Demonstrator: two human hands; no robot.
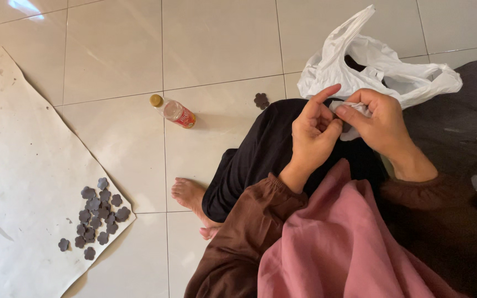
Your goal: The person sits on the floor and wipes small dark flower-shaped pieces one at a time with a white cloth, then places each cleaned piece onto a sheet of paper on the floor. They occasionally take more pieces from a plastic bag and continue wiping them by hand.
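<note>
- White scrap (pixel 350 106) pinched between my left hand (pixel 314 132) and right hand (pixel 379 124), fingers curled tight.
- Behind it, a white bag (pixel 382 69) on the tiled floor (pixel 216 44).

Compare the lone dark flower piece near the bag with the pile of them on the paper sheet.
The lone flower piece lies on bare tile; the pile of flower pieces lies on the paper sheet. The lone one sits apart; the pile's overlap. Both are dark and flower-shaped.
</note>
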